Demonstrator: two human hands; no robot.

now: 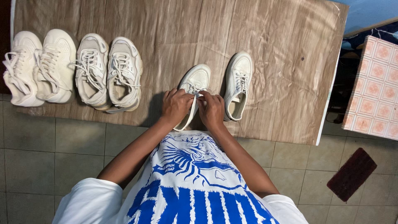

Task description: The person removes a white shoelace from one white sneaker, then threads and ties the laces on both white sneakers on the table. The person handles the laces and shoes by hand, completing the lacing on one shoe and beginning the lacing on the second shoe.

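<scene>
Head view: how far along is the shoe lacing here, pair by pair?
Done, by the look of it: the two chunky pairs at the left of the wood-grain mat show full lacing. In hand: left hand and right hand pinch the laces of the left low sneaker. Left: perhaps its mate, laced, but whether tied is unclear.

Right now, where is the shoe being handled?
In the head view, the white sneaker sits center on the wood-patterned mat, under both hands, just left of its matching sneaker.
</scene>
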